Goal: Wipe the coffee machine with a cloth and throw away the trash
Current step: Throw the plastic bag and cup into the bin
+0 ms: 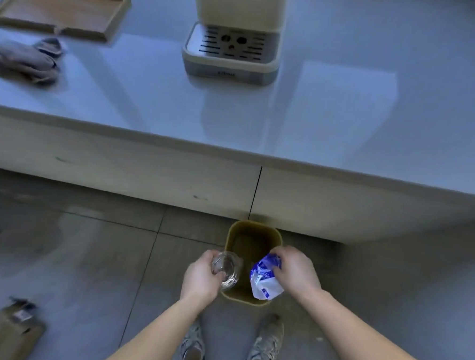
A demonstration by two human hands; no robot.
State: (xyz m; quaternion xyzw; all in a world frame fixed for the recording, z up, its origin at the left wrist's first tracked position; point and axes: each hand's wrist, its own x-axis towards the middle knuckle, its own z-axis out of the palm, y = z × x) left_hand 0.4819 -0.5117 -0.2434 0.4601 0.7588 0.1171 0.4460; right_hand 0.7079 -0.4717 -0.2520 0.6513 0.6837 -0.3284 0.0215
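1. Two pale sneakers on grey floor tiles, toes toward the counter. A brown paper bag lies off to the left on the floor, blurred.
2. Left hand wrapped around a clear, crinkly plastic bottle; long axis tilted, mouth end toward the person, over the bin's left rim.
3. Right hand clutches a crumpled blue-and-white wrapper, hanging over the bin's near right corner.
4. Trash bin: olive, rounded-rectangular, open top, interior dark. It stands on the floor just in front of the counter base, below a vertical panel seam. Open floor on both sides.
5. Counter: smooth, glossy, pale; front edge runs slantwise, its right half bare.
6. Grey cloth, bunched and soft, near the counter's left edge.
7. Coffee machine: cream, boxy, slotted metal drip tray facing the person, mid-counter toward the far edge.
8. Shallow rectangular wooden tray at the far left corner, long axis left to right.
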